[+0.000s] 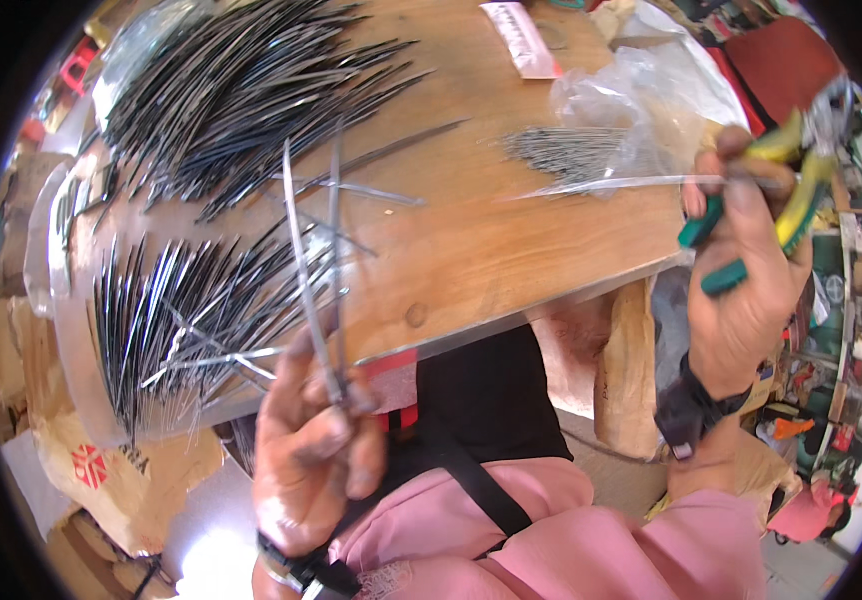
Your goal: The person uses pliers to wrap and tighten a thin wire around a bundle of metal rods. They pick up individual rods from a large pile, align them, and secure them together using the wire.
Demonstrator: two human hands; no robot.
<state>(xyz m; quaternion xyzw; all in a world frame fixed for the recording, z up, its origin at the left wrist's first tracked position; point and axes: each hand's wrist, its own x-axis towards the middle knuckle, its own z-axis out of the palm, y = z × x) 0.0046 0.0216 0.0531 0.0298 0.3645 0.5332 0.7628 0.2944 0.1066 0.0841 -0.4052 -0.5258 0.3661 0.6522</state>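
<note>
My left hand [311, 450] is closed on two long thin metal strips [301, 250], pinched at their lower ends and pointing up over the table edge. In my right hand [751, 270], raised beyond the table's right side, are pliers [813, 170] with yellow and green handles. A thin silver wire [611, 184] also runs from the right fingers leftward over the table. Beside the left hand lies a spread bunch of dark, shiny strips [181, 320], some crossed and twisted together. A larger pile of dark strips [241, 90] lies farther back.
A bundle of thin grey wires [566, 150] lies partly under a clear plastic bag [631, 110]. At the wooden table's [471, 240] far side is a pink-and-white packet [521, 40]. Another person [816, 510] in pink shows at far right, below cluttered shelves [856, 330].
</note>
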